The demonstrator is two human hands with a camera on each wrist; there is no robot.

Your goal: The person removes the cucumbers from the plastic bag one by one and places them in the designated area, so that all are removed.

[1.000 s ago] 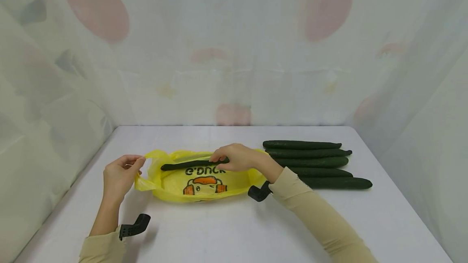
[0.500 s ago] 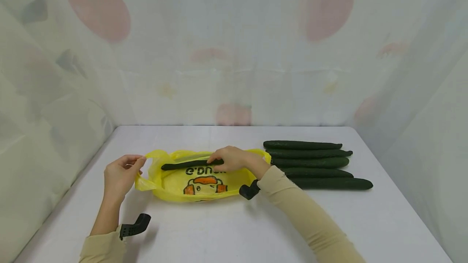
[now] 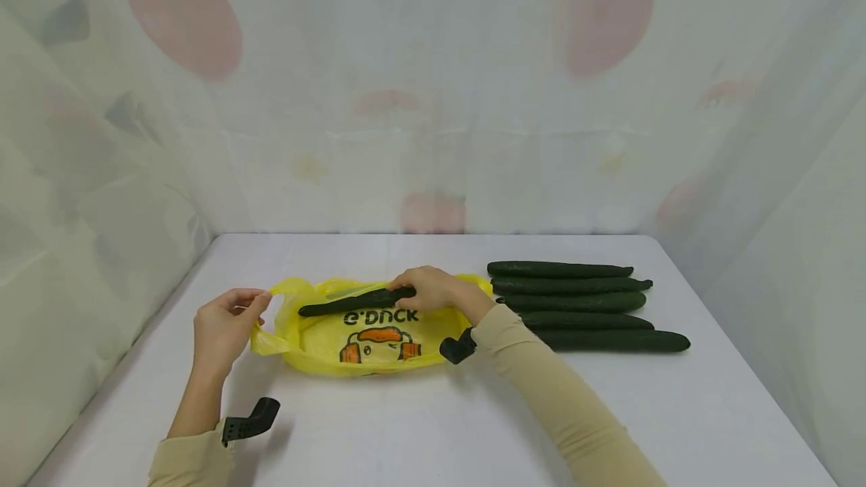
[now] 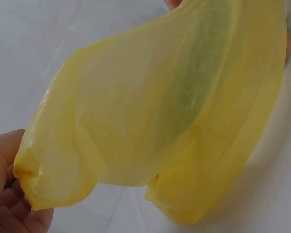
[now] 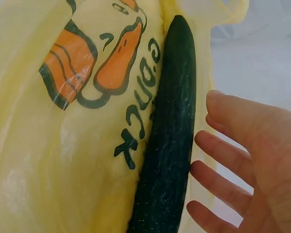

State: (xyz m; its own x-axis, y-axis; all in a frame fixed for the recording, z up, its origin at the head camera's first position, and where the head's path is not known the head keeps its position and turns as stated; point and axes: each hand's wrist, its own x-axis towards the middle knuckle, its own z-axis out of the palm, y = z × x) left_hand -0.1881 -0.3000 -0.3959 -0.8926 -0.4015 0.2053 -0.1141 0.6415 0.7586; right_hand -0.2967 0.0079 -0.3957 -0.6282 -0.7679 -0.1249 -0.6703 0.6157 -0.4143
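Observation:
A yellow plastic bag [image 3: 379, 335] with a printed duck and lettering lies on the table, its mouth spread. One dark green cucumber [image 3: 358, 301] lies at the lettering, along the bag's far side. At the bag's left end, my left hand [image 3: 226, 322] pinches a handle between thumb and fingers; the left wrist view shows the bag [image 4: 131, 111] stretching from that hand. My right hand [image 3: 433, 288] is at the cucumber's right end. In the right wrist view its fingers are extended, fingertips right beside the cucumber [image 5: 169, 131] and not wrapped round it.
Several more cucumbers [image 3: 575, 302] lie side by side on the right of the white table [image 3: 406, 427], close to the bag's right end. Behind and beside the table hang pale curtains [image 3: 433, 134] with fruit prints.
My right hand has shifted a little left. The cucumber's right end has moved slightly away from me, so more of the lettering shows. The left hand stays in place.

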